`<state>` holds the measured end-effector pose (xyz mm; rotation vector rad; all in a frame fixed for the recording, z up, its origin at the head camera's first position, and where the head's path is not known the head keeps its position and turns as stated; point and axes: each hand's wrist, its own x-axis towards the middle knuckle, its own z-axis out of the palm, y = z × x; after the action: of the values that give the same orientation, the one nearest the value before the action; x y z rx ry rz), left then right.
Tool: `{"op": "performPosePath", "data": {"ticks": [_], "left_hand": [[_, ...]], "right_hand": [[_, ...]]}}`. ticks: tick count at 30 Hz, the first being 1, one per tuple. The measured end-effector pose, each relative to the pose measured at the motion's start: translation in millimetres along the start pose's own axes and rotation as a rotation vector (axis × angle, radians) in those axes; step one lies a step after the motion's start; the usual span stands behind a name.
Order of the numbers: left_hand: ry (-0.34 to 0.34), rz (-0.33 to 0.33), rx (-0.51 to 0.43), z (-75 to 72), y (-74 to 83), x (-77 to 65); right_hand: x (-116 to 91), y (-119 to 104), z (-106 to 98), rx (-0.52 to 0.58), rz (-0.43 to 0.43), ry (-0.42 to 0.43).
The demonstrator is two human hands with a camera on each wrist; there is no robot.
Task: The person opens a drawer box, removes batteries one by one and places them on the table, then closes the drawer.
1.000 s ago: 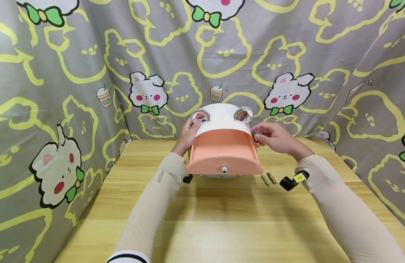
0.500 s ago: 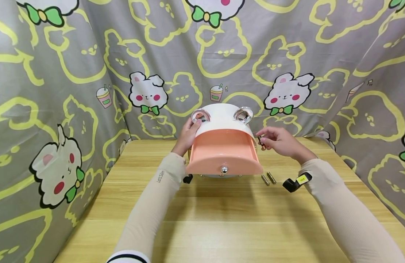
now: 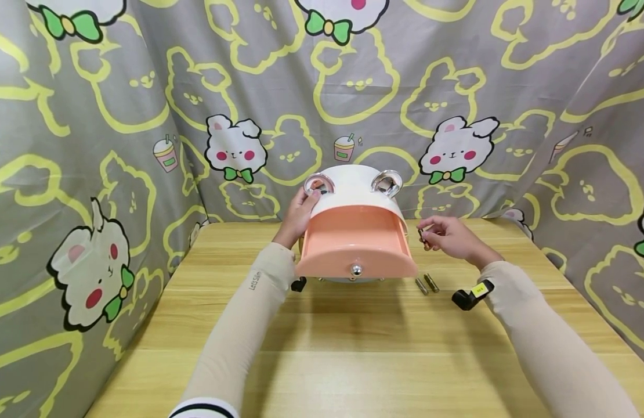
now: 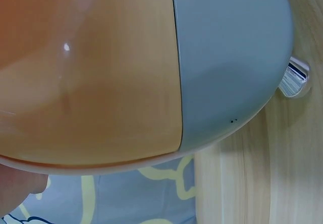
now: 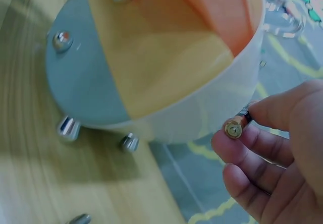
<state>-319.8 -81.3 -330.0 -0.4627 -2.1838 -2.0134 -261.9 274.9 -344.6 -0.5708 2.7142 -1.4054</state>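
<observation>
A rounded white drawer box (image 3: 350, 186) with two shiny ear-like rings stands on the table, its upper orange drawer (image 3: 353, 258) pulled out. My left hand (image 3: 296, 217) grips the box's left side near the ring, its fingers largely hidden behind. Apart from the box's right side, my right hand (image 3: 452, 238) pinches a small battery (image 5: 238, 123) between thumb and fingers. Two more batteries, one left (image 3: 422, 286) and one right (image 3: 431, 283), lie side by side on the table, right of the drawer. In the right wrist view, lower yellow (image 5: 156, 57) and blue-grey (image 5: 83, 67) fronts show.
The wooden table (image 3: 353, 360) reaches back to a grey patterned curtain (image 3: 285, 69), which also hangs at both sides. Short metallic feet (image 5: 69, 128) hold the box off the table. The pulled-out drawer juts toward me, with a round silver knob (image 3: 357, 270).
My right hand has moved away from the box's right side, rightward and slightly toward me, with the battery still pinched. The left hand and the box have stayed in place.
</observation>
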Motion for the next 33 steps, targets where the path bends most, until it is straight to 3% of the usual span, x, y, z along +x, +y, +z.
{"op": "performPosePath", "data": {"ticks": [7,24,33], "left_hand": [[-0.011,-0.004,-0.013,0.8,0.8,0.0],[-0.023,-0.012,-0.014,-2.1,-1.1,-1.5],[-0.019,-0.003,-0.001,-1.8,-1.8,-1.1]], "right_hand": [[-2.6,22.6,4.9,0.015,0.066,-0.012],[-12.2,62.1,16.1,0.085,0.115,-0.053],[-16.8,82.9,22.7,0.038,0.113,-0.042]]}}
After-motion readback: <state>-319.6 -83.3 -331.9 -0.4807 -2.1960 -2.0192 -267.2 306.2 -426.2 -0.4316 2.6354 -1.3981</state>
